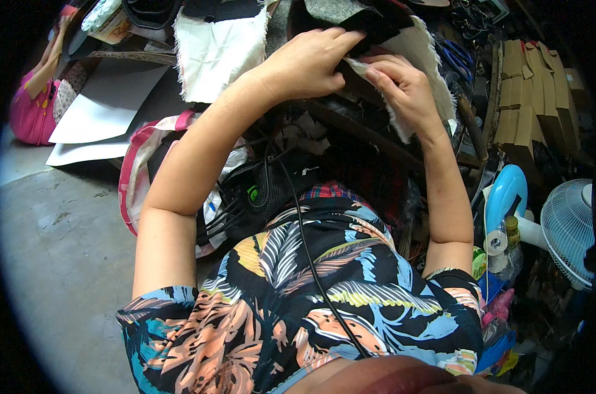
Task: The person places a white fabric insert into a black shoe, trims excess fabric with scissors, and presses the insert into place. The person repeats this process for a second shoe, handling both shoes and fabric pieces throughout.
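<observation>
A curved black piece with frayed white cloth along it lies at the top of the head view. My left hand is closed at its near left part, fingertips against the black material. Between the thumb and fingers of my right hand, a frayed edge of the white cloth is pinched. The two hands are close together but apart. To the left of them hangs another white cloth with frayed sides and a black part at its top.
White sheets jut out at the left, near another person in pink. At right stand brown cardboard pieces, blue-handled scissors and a fan. A pink-rimmed bag hangs below my left forearm; a black cable crosses my front.
</observation>
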Motion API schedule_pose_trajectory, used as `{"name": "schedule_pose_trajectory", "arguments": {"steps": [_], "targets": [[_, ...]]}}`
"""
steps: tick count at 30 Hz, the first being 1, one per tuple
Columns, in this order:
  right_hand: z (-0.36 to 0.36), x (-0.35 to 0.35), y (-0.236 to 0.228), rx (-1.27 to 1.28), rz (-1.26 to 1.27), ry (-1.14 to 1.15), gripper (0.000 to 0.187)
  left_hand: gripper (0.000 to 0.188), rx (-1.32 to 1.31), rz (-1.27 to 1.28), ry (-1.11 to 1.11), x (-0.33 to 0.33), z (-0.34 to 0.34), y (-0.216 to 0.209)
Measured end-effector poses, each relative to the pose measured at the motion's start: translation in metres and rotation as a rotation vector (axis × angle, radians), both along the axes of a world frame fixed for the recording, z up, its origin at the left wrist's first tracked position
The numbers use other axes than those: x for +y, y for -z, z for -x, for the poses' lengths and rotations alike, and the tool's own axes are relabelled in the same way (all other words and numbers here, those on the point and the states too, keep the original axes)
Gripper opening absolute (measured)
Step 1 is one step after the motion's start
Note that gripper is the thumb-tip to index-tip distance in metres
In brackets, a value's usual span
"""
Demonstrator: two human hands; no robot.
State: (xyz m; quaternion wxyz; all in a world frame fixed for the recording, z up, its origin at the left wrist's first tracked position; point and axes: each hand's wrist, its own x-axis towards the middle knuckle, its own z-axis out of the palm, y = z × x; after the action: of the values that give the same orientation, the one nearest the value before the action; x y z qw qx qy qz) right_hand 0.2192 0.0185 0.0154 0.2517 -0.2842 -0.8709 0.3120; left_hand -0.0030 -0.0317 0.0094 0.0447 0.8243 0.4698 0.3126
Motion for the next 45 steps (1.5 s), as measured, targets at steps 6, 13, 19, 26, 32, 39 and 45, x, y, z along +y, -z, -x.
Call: {"name": "schedule_pose_trajectory", "arguments": {"steps": [6, 13, 19, 26, 32, 39, 45], "targets": [[-0.008, -0.001, 0.022, 0.138, 0.076, 0.011, 0.032, 0.022, 0.126, -0.212, 0.041, -0.005, 0.007, 0.014], [0.002, -0.015, 0.007, -0.052, -0.272, 0.081, 0.041, 0.012, 0.144, -0.280, 0.013, -0.016, 0.008, 0.011], [0.015, -0.023, 0.011, -0.053, -0.566, 0.122, 0.045, 0.013, 0.062, -0.335, -0.014, -0.022, 0.015, 0.013], [0.008, -0.017, 0.016, -0.012, -0.513, 0.116, 0.045, 0.013, 0.175, -0.291, 0.001, -0.030, 0.014, 0.007], [0.016, -0.033, -0.004, -0.147, -0.487, 0.174, 0.040, 0.015, 0.035, -0.245, 0.094, -0.020, 0.017, 0.000], [0.023, -0.026, 0.013, 0.016, -0.393, 0.329, 0.013, 0.024, -0.014, -0.013, 0.010, -0.025, 0.022, -0.004], [0.007, -0.018, 0.036, 0.533, 0.480, 0.339, 0.033, 0.043, 0.149, -0.042, -0.261, -0.020, -0.001, 0.004]]}}
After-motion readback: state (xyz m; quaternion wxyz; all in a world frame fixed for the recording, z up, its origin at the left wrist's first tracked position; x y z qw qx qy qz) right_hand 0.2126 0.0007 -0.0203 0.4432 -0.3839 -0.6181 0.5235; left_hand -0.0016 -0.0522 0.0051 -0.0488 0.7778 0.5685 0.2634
